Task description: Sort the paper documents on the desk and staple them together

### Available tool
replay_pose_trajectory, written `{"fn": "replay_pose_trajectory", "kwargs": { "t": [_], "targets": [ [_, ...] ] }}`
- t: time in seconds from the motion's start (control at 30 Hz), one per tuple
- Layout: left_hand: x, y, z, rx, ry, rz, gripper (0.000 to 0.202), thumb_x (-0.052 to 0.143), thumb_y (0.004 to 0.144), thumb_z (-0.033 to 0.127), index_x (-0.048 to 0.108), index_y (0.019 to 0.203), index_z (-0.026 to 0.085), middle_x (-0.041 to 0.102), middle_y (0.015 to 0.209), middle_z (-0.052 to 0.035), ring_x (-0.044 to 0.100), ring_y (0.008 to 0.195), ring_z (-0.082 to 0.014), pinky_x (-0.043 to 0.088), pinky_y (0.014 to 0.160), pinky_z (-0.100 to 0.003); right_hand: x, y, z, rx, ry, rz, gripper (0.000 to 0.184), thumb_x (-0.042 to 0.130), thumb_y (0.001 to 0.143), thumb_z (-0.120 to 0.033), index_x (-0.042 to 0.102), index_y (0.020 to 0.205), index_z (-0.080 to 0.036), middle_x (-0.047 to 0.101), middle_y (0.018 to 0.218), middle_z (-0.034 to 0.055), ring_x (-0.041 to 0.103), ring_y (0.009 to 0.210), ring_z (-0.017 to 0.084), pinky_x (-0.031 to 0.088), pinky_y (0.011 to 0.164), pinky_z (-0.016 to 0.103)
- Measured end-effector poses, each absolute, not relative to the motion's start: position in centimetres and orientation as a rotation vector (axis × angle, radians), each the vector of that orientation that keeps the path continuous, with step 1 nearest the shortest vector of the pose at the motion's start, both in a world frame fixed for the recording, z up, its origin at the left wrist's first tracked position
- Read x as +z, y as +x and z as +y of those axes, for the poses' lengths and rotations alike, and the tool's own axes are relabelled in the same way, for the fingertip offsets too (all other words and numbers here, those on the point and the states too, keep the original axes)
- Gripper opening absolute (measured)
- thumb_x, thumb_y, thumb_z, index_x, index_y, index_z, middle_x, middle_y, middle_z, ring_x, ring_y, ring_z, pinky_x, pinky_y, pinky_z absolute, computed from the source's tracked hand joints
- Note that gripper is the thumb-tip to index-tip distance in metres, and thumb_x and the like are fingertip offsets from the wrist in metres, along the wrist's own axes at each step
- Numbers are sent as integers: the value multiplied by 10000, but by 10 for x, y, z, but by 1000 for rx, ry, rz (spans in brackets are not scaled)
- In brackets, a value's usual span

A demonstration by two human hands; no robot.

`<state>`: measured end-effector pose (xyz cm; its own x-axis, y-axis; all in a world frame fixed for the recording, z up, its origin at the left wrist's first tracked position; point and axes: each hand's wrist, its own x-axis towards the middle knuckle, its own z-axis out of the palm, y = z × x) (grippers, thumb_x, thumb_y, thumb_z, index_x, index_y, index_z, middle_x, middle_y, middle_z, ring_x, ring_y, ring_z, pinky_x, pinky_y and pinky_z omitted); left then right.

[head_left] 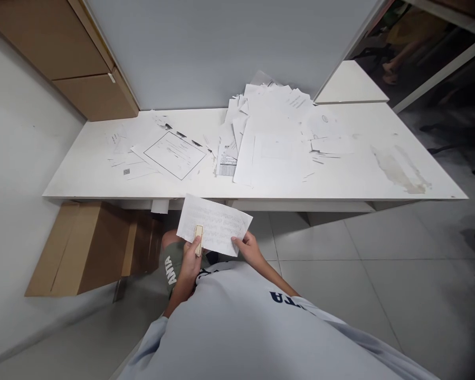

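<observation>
Just in front of the table edge, a white sheet of paper (217, 219) with faint lines of writing is held tilted. My right hand (249, 247) pinches its lower right corner, thumb on top. My left hand (190, 258) is closed around a small cream oblong object (199, 232) with a darker border, whose exact kind I cannot make out. That object lies over the sheet's lower left part, and the left fingers beneath are hidden. On the white table beyond, a large heap of papers (273, 126) lies near the wall. A sheet with a black printed frame (174, 154) rests to its left.
The white table (352, 179) has a stained patch at its right end and paper scraps scattered about. Cardboard boxes (75, 248) stand below it at the left, and more boxes (95, 95) are stacked at the back left. Another person's hand (391, 68) shows at upper right.
</observation>
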<state>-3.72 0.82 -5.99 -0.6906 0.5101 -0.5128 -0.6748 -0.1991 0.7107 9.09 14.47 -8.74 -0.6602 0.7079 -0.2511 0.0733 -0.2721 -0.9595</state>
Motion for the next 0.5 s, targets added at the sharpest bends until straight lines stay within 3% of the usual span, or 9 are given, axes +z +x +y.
{"fn": "replay_pose_trajectory", "kwargs": {
  "t": [0.23,0.37,0.5],
  "targets": [
    [-85,-47,-3,1934,-263,1249,352,779,762,345,689,1066,191,733,1051,-73,706,885,-181,574,825,-276,-85,91,151,1842,-1023,-1650,389,688,715,-444,705,1010,-192,743,1045,95,682,962,286,546,856,425],
    [-127,-64,-36,1962,-234,1353,412,776,750,382,685,1084,159,733,1055,-106,713,949,-226,553,936,-374,-80,87,189,1605,-1099,-1539,371,694,687,-450,697,925,-165,747,915,88,668,838,251,540,774,382],
    [-173,-82,-78,1960,-280,1544,414,847,651,380,711,981,170,753,970,-84,703,1010,-240,449,1091,-445,-61,73,274,1309,-1027,-1315,353,637,730,-341,646,1019,-139,724,995,76,638,917,188,513,827,316]
  ]
}}
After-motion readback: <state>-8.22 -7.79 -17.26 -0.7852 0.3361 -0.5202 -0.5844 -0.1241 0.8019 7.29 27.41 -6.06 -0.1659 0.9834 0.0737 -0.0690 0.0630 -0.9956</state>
